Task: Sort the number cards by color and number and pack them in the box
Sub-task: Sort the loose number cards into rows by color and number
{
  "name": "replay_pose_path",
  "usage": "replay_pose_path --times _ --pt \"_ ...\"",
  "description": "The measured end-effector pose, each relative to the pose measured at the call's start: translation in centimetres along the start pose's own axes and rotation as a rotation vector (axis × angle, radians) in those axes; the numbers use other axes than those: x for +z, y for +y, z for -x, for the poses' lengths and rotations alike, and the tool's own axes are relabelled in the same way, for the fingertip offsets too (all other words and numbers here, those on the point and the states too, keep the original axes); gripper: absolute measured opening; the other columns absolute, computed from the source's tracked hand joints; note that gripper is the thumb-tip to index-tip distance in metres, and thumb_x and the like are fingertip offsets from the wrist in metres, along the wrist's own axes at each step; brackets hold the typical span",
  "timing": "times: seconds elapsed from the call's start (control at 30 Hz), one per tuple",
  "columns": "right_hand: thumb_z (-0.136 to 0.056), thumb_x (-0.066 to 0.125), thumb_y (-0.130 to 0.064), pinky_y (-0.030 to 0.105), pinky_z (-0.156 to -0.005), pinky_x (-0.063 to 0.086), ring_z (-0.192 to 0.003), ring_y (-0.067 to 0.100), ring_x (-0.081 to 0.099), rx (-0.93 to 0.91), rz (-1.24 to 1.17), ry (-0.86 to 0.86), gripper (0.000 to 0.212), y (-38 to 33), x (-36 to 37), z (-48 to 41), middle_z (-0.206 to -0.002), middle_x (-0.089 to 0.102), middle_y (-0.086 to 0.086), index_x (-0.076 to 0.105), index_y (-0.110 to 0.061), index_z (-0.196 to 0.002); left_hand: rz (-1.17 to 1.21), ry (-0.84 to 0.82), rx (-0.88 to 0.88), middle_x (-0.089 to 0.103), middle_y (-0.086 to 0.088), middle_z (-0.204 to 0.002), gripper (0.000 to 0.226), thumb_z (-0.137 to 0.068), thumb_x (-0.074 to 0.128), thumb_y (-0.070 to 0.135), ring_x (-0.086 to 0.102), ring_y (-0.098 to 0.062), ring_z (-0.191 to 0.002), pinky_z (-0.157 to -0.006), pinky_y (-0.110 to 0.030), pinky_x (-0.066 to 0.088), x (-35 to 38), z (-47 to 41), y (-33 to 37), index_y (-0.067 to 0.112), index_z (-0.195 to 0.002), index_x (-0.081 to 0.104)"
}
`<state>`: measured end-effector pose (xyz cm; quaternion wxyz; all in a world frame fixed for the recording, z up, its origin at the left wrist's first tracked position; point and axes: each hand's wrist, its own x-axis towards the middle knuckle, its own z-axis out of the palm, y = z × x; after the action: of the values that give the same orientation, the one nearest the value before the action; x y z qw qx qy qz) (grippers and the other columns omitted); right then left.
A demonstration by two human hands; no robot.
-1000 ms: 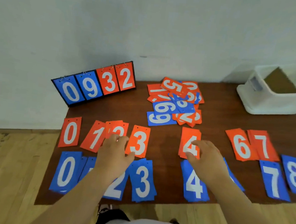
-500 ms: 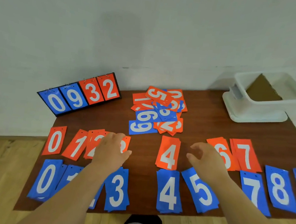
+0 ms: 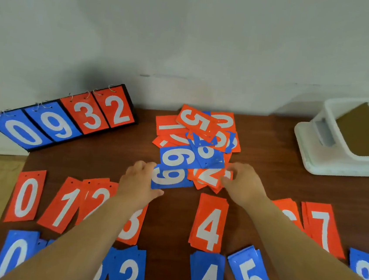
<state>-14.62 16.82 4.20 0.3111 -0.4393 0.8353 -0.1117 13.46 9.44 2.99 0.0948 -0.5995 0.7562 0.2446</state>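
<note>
On the brown table (image 3: 277, 179), the pile's (image 3: 197, 136) near blue 9 card (image 3: 170, 178) lies crosswise. The left hand (image 3: 139, 180) pinches its left end, and the right hand's (image 3: 243, 183) curled fingers grip the orange 2 card (image 3: 209, 176) just beside it.

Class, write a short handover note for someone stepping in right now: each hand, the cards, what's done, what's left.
Left hand grips the blue 9 card; right hand pinches the orange 2 card, both at the near edge of the mixed pile.
Done: orange row and blue row partly laid out by number.
Left: sort the pile, then pack everything in the white box, far right.
</note>
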Motion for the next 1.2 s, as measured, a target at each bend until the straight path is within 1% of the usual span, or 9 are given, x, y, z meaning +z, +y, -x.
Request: replay_pose_path --times 0.1,0.23,0.33,0.5,0.67,0.83,1.0,1.1,1.2 --pt "-0.088 0.074 -0.037 0.035 -0.095 0.051 -0.12 0.025 0.058 -0.013 0.004 0.02 0.048 -2.1 0.9 -4.3 -0.139 0.053 0.008 0.062 -0.019 -0.132 -0.011 -0.051 0.024 0.036 -0.002 -0.149 0.099 -0.075 0.082 0.055 0.039 -0.026 -0.136 -0.104 -0.044 0.045 0.7 -2.4 -0.4 0.029 -0.154 0.028" --pt "-0.079 0.08 -0.051 0.045 -0.093 0.055 -0.115 0.03 0.057 0.013 0.038 0.015 0.06 -4.1 2.8 -7.7 -0.128 0.053 0.009 0.061 -0.016 -0.123 -0.047 -0.041 0.064 0.037 0.0 -0.148 0.103 -0.071 0.084 0.056 0.037 -0.026 -0.135 -0.105 -0.042 0.043 1.5 -3.9 -1.2 0.03 -0.153 0.028" --pt "-0.076 0.076 -0.064 0.046 -0.099 0.048 -0.126 0.033 0.044 0.054 0.175 0.034 0.07 -4.2 5.0 -7.6 -0.134 0.044 0.008 0.055 -0.021 -0.127 -0.038 -0.067 0.096 0.04 0.001 -0.143 0.095 -0.074 0.084 0.053 0.038 -0.024 -0.132 -0.105 -0.041 0.04 1.7 -4.3 -1.3 0.031 -0.15 0.032" --pt "-0.082 0.074 -0.058 0.047 -0.107 0.041 -0.133 0.029 0.036 0.017 0.115 0.165 0.053 -2.1 6.6 -6.6 -0.144 0.04 0.0 0.058 -0.033 -0.126 -0.028 -0.11 0.082 0.041 0.002 -0.137 0.085 -0.076 0.084 0.048 0.042 -0.022 -0.127 -0.102 -0.038 0.044 1.3 -4.8 -0.7 0.035 -0.144 0.035" --pt "-0.096 0.061 -0.051 0.049 -0.113 0.034 -0.145 0.026 0.025 -0.017 0.164 0.138 0.042 0.5 5.9 -5.7 -0.159 0.033 -0.005 0.059 -0.042 -0.137 0.166 -0.141 0.092 0.035 0.005 -0.131 0.062 -0.086 0.08 0.023 0.055 -0.014 -0.115 -0.08 -0.022 0.051 1.0 -4.1 -0.4 0.032 -0.136 0.045" --pt "-0.093 0.065 -0.048 0.049 -0.113 0.035 -0.146 0.028 0.026 -0.037 0.231 0.132 0.046 0.7 4.8 -4.9 -0.159 0.035 0.001 0.061 -0.034 -0.137 0.347 -0.152 0.052 0.054 0.01 -0.128 0.042 -0.088 0.077 0.019 0.052 -0.006 -0.106 -0.069 -0.013 0.042 -0.6 -3.3 -1.3 0.035 -0.122 0.057" --pt "-0.085 0.077 -0.037 0.041 -0.112 0.036 -0.141 0.023 0.035 -0.391 0.217 -0.059 0.047 -3.9 4.6 -5.8 -0.152 0.043 -0.003 0.061 -0.026 -0.128 0.439 -0.151 -0.05 0.049 0.014 -0.126 0.042 -0.089 0.077 0.017 0.057 -0.009 -0.1 -0.063 -0.014 0.046 -3.2 -1.8 -3.0 0.042 -0.117 0.058" --pt "-0.081 0.079 -0.03 0.04 -0.106 0.041 -0.134 0.026 0.041 -0.585 0.387 -0.207 0.043 -7.4 5.0 -7.9 -0.144 0.048 -0.002 0.06 -0.025 -0.119 0.498 -0.112 -0.102 0.048 0.016 -0.125 0.04 -0.09 0.074 0.011 0.059 -0.011 -0.095 -0.061 -0.013 0.044 -4.3 -0.9 -4.4 0.041 -0.114 0.06" --pt "-0.084 0.075 -0.024 0.04 -0.093 0.048 -0.119 0.027 0.048 -0.679 0.631 -0.269 0.038 -9.5 5.7 -9.2 -0.13 0.052 0.001 0.061 -0.024 -0.119 0.588 -0.044 -0.178 0.053 0.011 -0.129 0.038 -0.09 0.073 0.007 0.057 -0.015 -0.106 -0.068 -0.017 0.046 -4.8 -0.2 -5.9 0.036 -0.112 0.061"
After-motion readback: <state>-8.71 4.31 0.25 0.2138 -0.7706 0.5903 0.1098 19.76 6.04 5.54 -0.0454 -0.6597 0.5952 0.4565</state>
